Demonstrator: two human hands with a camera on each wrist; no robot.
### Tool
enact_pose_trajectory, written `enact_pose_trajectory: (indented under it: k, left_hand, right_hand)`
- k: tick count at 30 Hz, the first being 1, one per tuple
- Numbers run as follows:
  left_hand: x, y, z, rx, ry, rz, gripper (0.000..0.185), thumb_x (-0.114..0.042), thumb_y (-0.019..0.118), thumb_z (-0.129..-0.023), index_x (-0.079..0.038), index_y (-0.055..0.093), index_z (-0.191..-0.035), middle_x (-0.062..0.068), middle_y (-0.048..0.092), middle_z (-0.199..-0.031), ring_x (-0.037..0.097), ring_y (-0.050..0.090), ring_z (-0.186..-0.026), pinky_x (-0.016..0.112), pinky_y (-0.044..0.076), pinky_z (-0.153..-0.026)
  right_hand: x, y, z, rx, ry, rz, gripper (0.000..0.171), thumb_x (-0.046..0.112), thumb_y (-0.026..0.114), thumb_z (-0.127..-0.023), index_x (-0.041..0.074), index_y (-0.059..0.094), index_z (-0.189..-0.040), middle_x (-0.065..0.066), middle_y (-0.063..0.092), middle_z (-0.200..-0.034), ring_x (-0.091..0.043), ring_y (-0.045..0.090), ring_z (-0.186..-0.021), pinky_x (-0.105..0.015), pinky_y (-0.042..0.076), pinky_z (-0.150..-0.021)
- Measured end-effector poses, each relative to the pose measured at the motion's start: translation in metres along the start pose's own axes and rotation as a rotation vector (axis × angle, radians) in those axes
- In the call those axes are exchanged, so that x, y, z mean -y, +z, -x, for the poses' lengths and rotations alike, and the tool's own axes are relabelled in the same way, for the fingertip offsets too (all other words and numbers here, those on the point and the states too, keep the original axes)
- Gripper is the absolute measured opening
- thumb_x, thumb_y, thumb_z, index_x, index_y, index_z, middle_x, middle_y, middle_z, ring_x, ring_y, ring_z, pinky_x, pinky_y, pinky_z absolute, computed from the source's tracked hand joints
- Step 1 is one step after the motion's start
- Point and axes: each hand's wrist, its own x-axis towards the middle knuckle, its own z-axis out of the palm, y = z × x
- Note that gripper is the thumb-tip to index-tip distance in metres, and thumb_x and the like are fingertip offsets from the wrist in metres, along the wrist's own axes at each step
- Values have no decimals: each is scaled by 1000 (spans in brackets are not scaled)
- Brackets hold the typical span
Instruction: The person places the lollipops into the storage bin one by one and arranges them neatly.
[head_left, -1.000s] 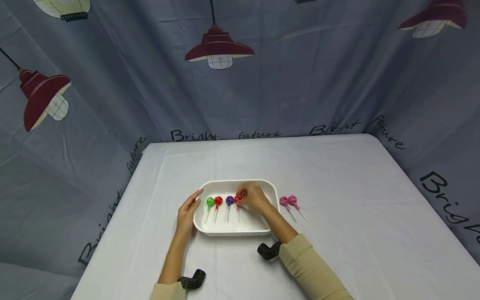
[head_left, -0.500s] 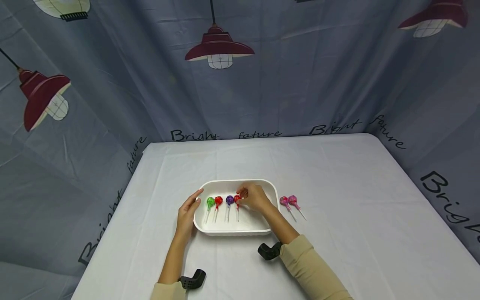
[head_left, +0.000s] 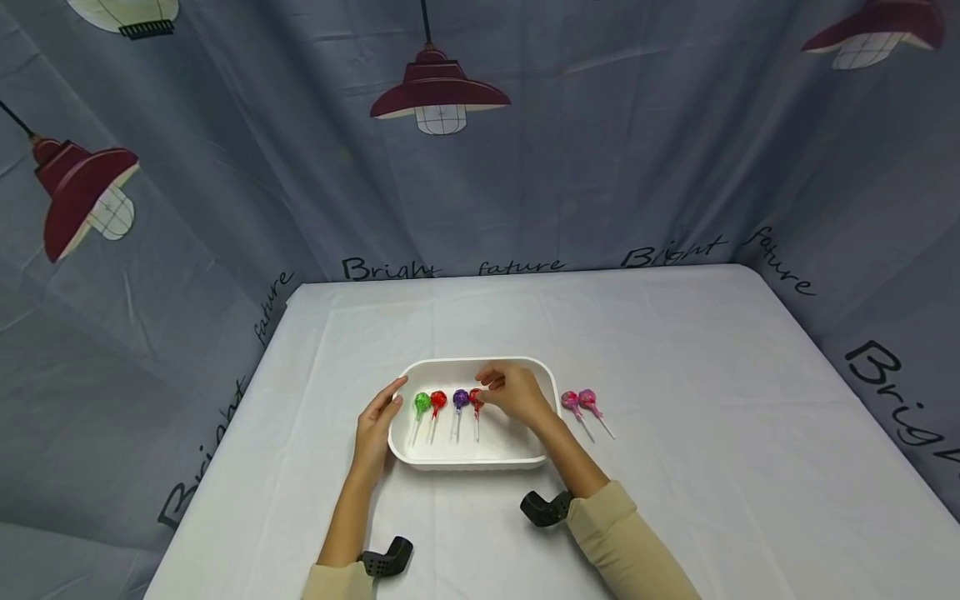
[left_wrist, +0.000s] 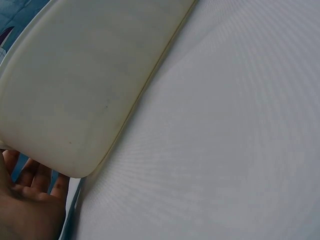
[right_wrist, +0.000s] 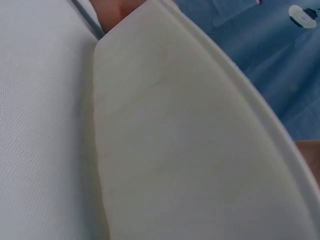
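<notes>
A white tray [head_left: 480, 455] sits on the table with several lollipops inside, sticks toward me: a green lollipop [head_left: 422, 402], a red lollipop [head_left: 438, 399], a purple lollipop [head_left: 461, 398] and a second red lollipop [head_left: 475, 395]. My left hand [head_left: 371, 429] rests against the tray's left end with its fingers extended; in the left wrist view those fingers [left_wrist: 42, 177] show beside the tray's outer wall. Over the tray's right part is my right hand [head_left: 513, 393], its thumb and forefinger apart beside the second red lollipop, whose head they partly cover.
Two pink lollipops [head_left: 579, 402] lie side by side on the white tablecloth [head_left: 675, 467], just right of the tray. Black wrist devices [head_left: 387, 557] sit near both sleeves. A grey-blue curtain [head_left: 600, 167] with printed lamps stands behind the table.
My right thumb and forefinger have spread apart from the second red lollipop, which stays in the tray. The left hand keeps its place at the tray's end.
</notes>
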Motion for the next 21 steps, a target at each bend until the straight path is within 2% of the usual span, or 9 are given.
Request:
enact_pose_trajectory:
  k: [10,16,19,21]
  left_hand:
    - [1,-1,1,7,-19,-7,35,-24,55,-93,-16,56,-128,-4,46,-137,10,36,-128,20,32,-103]
    - [0,-1,2,6,-23,-11,35,-25,55,-93,-17,57,-127,-6,47,-135,8,37,-127,20,32,-104]
    - [-1,0,2,7,-19,-12,34,-25,55,-93,-18,57,-127,-7,47,-135,7,37,-127,20,32,-104]
    - [-1,0,2,5,-17,-13,34,-25,55,-93,-18,57,-126,-7,47,-135,7,37,-127,20,31,-104]
  right_hand:
    - [3,-34,10,-86,-22,-109,20,8,71,-81,3,67,-100,-12,67,-96,-20,62,-84,-31,53,-76]
    - [0,-63,15,-188,19,-93,21,13,71,-82,7,66,-102,-7,66,-97,-19,61,-87,-31,52,-80]
    - [-11,-76,17,-221,41,-95,24,17,71,-82,9,66,-105,-8,65,-100,-23,60,-91,-36,51,-82]
    - [-35,-80,14,-248,39,-68,27,26,70,-83,12,66,-106,-6,65,-102,-23,59,-92,-35,52,-75]
